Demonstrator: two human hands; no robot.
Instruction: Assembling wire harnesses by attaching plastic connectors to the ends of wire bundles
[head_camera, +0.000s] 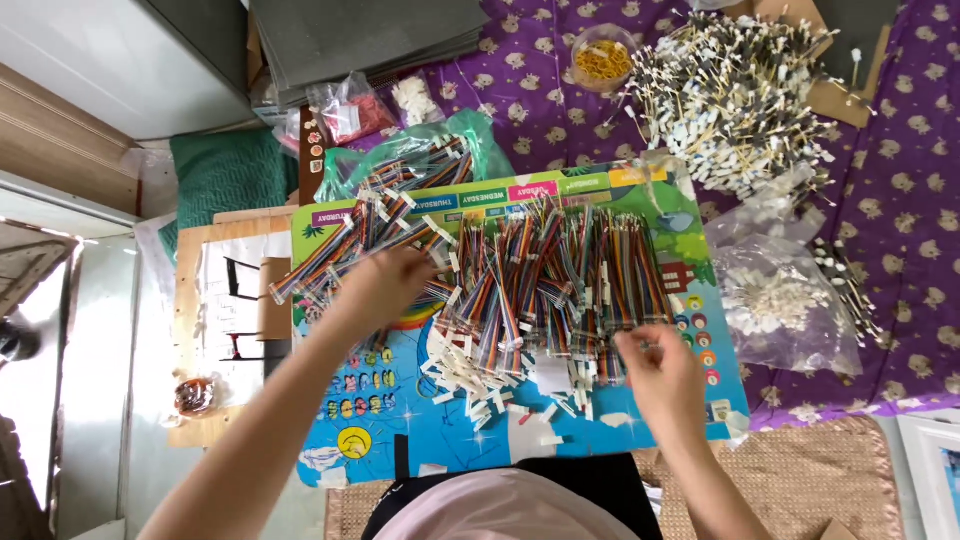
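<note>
Your left hand is gripping ribbon cables at ten o'clock, your right hand pinching one bundle at four o'clock to separate them.

both hands forward, fingers curled (forearms bare)

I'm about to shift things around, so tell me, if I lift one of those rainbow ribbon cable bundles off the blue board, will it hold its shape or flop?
The rainbow ribbon cable bundles would probably flop: they look thin and flat, and some bend where they overlap. Likely light too. Their white end connectors lie tangled together, so neighbours may drag along.
</note>
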